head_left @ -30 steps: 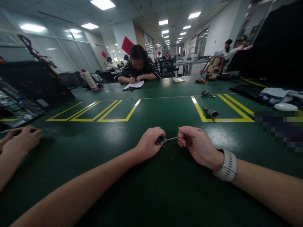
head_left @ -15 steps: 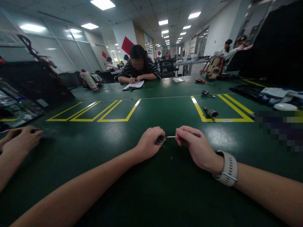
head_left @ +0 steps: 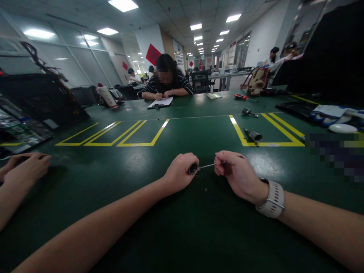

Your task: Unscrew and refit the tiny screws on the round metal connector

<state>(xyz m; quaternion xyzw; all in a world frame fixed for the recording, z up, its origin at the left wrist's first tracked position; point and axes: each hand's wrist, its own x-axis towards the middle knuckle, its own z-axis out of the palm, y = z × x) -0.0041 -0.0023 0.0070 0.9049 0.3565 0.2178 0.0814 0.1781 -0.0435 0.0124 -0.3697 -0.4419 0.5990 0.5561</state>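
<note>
My left hand (head_left: 178,172) is closed around a cup-shaped metal part (head_left: 193,169), its round open end turned towards me. A slim screwdriver (head_left: 208,166) is pinched in my right hand (head_left: 236,172); its thin shaft points left and its tip reaches the mouth of the part. Most of the dark handle is hidden by my fingers. Below the hands, two tiny nut-like pieces, one a small nut (head_left: 206,190), lie on the green table (head_left: 182,231).
Past my right hand lie two metal parts, a nearer one (head_left: 253,135) and a farther one (head_left: 250,112), and a red-handled screwdriver (head_left: 240,97). Another person's hand (head_left: 28,168) rests at left. Across the table, a person writes on a clipboard (head_left: 160,103). Gloves (head_left: 331,113) lie at right.
My right hand has shifted slightly right and tilted the screwdriver, so its shaft now slopes down to the part's open mouth instead of lying level beside it. The left hand has barely moved.
</note>
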